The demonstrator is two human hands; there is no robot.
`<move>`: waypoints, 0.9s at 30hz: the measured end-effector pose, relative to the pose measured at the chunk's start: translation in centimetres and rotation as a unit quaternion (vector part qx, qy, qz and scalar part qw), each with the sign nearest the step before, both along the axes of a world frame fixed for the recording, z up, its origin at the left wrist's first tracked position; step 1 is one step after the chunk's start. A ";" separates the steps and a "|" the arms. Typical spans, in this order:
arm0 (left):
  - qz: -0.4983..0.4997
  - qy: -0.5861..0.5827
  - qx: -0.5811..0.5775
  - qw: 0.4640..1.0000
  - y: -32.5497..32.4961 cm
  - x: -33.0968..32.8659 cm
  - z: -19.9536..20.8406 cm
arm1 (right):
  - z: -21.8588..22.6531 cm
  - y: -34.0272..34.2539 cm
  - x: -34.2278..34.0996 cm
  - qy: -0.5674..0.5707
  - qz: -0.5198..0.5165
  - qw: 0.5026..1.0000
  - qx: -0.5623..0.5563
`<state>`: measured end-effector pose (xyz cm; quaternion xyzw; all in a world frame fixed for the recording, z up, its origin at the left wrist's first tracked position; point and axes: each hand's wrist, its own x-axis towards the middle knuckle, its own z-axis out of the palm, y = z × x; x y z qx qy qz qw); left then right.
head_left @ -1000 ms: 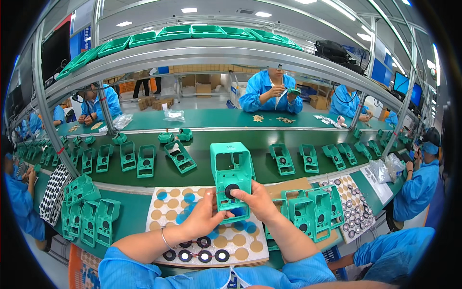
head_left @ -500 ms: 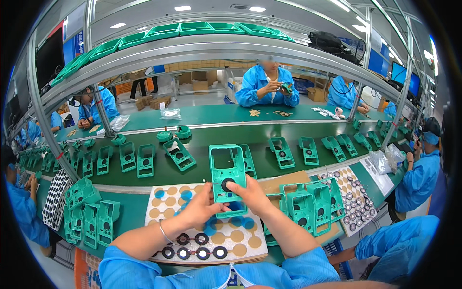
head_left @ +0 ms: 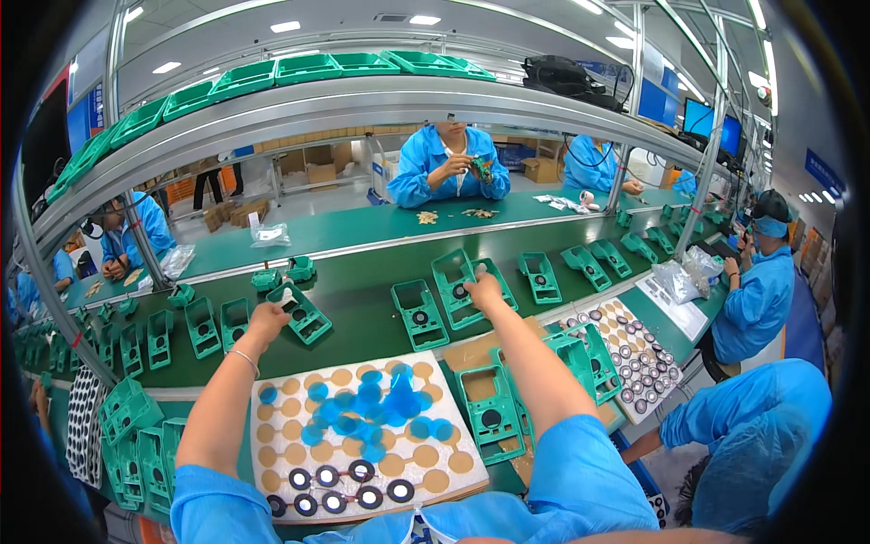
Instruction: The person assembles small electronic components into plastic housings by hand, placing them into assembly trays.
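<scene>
My left hand reaches to the belt, its fingers closed at the left edge of a tilted green plastic housing with a white piece in it. My right hand grips the right side of another green housing, which has a large opening and a round black part. Its fingers partly cover that housing and one behind it. One more housing lies just to the left. Below my arms, a pale board carries tan discs, loose translucent blue discs and several black rings with white centres.
Green housings line the belt. More are stacked at the left and right of the board. A second board of round parts lies at right, near plastic bags. Co-workers sit opposite and alongside; a metal shelf crosses above.
The housing I held in both hands over the board is now at the belt in my right hand. My left hand has let go and moved left to another housing. The view has shifted right.
</scene>
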<state>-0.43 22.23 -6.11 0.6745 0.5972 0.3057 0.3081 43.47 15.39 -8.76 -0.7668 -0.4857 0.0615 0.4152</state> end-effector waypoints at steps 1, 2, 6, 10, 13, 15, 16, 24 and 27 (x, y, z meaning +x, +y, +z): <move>-0.012 0.003 -0.023 1.000 -0.4 2.1 0.1 | -2.2 0.7 2.7 0.036 -0.025 0.999 -0.021; -0.013 0.003 -0.029 1.000 -0.7 2.5 -0.3 | -3.6 1.3 3.4 0.074 -0.031 0.996 -0.042; -0.173 0.047 0.092 0.980 -4.8 3.1 1.2 | -3.5 2.3 3.1 -0.322 0.102 0.913 -0.227; -0.315 0.053 0.053 0.946 -12.2 3.6 5.7 | -0.5 0.5 -0.5 -0.250 0.044 0.924 -0.285; -0.445 0.100 0.108 0.883 -17.0 3.8 7.2 | 0.7 -1.0 0.3 -0.250 0.055 0.934 -0.249; -0.519 0.151 0.114 0.834 -19.8 3.1 7.0 | 1.5 -1.7 0.2 -0.229 0.087 0.940 -0.239; -0.550 0.161 0.111 0.812 -20.8 2.9 6.9 | 1.7 -2.1 -0.1 -0.215 0.102 0.944 -0.228; -0.480 0.299 0.314 0.763 -25.6 2.0 3.6 | 4.6 -7.3 -4.6 -0.134 0.162 0.977 -0.026; -0.452 0.345 0.339 0.749 -26.9 2.0 4.5 | 7.3 -10.7 -9.3 -0.112 0.235 0.964 0.062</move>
